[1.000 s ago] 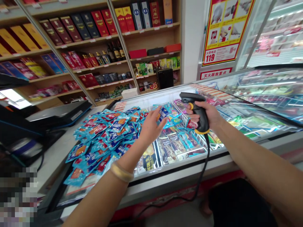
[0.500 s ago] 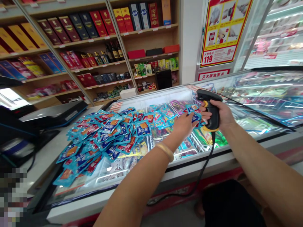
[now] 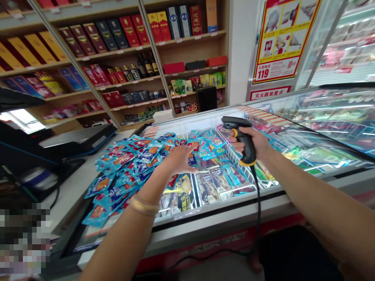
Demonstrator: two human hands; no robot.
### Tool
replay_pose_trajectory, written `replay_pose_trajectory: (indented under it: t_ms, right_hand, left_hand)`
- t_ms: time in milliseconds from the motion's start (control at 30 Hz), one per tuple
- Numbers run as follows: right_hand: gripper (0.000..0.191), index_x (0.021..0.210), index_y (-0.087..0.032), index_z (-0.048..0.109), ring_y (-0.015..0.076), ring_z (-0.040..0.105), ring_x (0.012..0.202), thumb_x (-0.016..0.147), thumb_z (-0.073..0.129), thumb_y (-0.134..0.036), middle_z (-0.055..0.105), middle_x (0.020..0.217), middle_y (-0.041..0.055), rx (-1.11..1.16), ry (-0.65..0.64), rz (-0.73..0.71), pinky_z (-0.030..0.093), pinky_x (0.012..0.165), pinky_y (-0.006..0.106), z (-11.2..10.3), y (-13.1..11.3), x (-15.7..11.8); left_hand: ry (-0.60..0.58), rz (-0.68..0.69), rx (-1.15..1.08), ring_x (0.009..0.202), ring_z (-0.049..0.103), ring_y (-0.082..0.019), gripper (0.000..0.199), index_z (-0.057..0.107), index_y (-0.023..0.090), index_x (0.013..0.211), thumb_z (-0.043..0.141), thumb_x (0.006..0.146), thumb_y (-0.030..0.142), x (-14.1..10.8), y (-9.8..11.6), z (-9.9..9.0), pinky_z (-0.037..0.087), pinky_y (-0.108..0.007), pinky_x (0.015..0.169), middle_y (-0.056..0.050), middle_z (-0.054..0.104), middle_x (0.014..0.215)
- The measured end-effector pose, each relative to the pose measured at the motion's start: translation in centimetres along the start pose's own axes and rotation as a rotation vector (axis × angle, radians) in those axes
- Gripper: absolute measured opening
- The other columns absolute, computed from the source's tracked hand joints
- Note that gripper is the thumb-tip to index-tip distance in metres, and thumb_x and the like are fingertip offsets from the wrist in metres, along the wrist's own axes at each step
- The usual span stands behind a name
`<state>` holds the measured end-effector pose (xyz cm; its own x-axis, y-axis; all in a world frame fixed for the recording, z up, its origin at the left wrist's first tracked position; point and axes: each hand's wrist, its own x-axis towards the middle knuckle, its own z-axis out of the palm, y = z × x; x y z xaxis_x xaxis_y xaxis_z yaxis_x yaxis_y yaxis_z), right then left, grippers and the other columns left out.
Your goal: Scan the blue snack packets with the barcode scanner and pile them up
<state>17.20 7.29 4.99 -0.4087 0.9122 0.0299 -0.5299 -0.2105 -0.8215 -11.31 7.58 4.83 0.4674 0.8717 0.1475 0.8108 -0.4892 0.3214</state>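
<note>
My right hand (image 3: 259,143) grips a black and yellow handheld barcode scanner (image 3: 247,147), held above the chest freezer's glass top. A black cable hangs down from its handle. My left hand (image 3: 181,159), wearing a gold-coloured bangle (image 3: 144,205) at the wrist, reaches over the right edge of a heap of small blue snack packets (image 3: 129,156). Its fingers are spread, and I see nothing held in it. Packets lie just beyond its fingertips. A smaller group of light blue packets (image 3: 211,145) lies between the left hand and the scanner.
Below the glass, wire baskets hold wrapped frozen goods (image 3: 218,181). A scale-like device (image 3: 79,140) stands on the counter at left. Shelves with boxed bottles (image 3: 129,29) line the back wall, and a fire-safety poster (image 3: 285,39) hangs at right.
My left hand has moved left, away from a packet near the scanner, to the heap, its fingers now spread. The scanner in my right hand has shifted left too. The view has turned slightly.
</note>
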Motion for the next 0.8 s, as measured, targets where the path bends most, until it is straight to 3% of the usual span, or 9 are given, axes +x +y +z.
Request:
replay_pose_trajectory:
  t_ms: [133,267,367,467,533,633,800]
  right_hand:
    - [0.016,0.081,-0.017,0.053,0.0079,0.037,0.046,0.075,0.062,-0.030,0.050,0.065,-0.0001,0.013,-0.089,0.090,0.036,0.039,0.020,3.1,2.1,3.5]
    - [0.016,0.081,-0.018,0.051,0.0079,0.039,0.047,0.077,0.061,-0.030,0.050,0.066,-0.0003,0.028,-0.129,0.119,0.038,0.041,0.019,4.1,3.4,5.0]
    - [0.016,0.082,-0.017,0.054,0.0071,0.035,0.045,0.077,0.060,-0.031,0.048,0.067,-0.0006,0.049,-0.118,0.103,0.037,0.040,0.020,3.6,3.3,4.4]
    - [0.015,0.080,-0.017,0.055,0.0068,0.030,0.044,0.077,0.059,-0.032,0.046,0.068,-0.0009,0.084,-0.079,0.086,0.036,0.038,0.021,3.2,2.7,3.3]
    - [0.015,0.079,-0.017,0.055,0.0063,0.029,0.044,0.076,0.059,-0.031,0.045,0.069,-0.0007,0.101,-0.067,0.087,0.035,0.038,0.020,3.3,2.5,2.8]
    - [0.015,0.079,-0.016,0.056,0.0063,0.031,0.045,0.076,0.059,-0.031,0.046,0.069,-0.0005,0.090,-0.080,0.088,0.035,0.038,0.020,3.4,2.6,2.6]
    - [0.019,0.082,-0.017,0.053,0.0057,0.036,0.045,0.076,0.063,-0.033,0.049,0.068,-0.0008,0.049,-0.160,0.109,0.036,0.041,0.018,3.4,3.2,2.9]
  left_hand:
    - [0.036,0.020,0.034,0.119,0.054,-0.038,0.077,0.057,0.025,0.128,0.080,0.056,0.042,-0.8,-1.1,0.7,0.035,-0.050,0.106,-0.015,0.061,0.127]
    - [0.149,-0.016,-0.178,0.116,0.055,-0.039,0.066,0.063,0.025,0.121,0.078,0.057,0.030,-1.3,0.1,0.8,0.034,-0.052,0.106,-0.014,0.063,0.122]
    - [0.356,-0.048,-0.447,0.120,0.052,-0.035,0.060,0.066,0.025,0.117,0.078,0.058,0.029,-1.4,1.2,0.4,0.033,-0.050,0.109,-0.012,0.064,0.119]
    - [0.566,-0.116,-0.875,0.125,0.050,-0.031,0.047,0.065,0.024,0.113,0.073,0.068,0.034,-1.0,1.9,0.0,0.037,-0.047,0.109,-0.010,0.063,0.121]
    - [0.583,-0.180,-1.243,0.122,0.053,-0.029,0.037,0.063,0.023,0.112,0.062,0.078,0.039,-0.8,2.1,-0.3,0.043,-0.049,0.103,-0.008,0.064,0.118]
    - [0.516,-0.267,-1.656,0.108,0.062,-0.028,0.032,0.060,0.020,0.109,0.048,0.085,0.037,-0.6,2.2,-0.4,0.050,-0.053,0.095,-0.009,0.067,0.103]
    - [0.640,-0.397,-1.726,0.097,0.066,-0.021,0.014,0.054,0.018,0.097,0.055,0.083,0.017,-0.4,2.0,0.0,0.052,-0.054,0.096,-0.005,0.068,0.091]
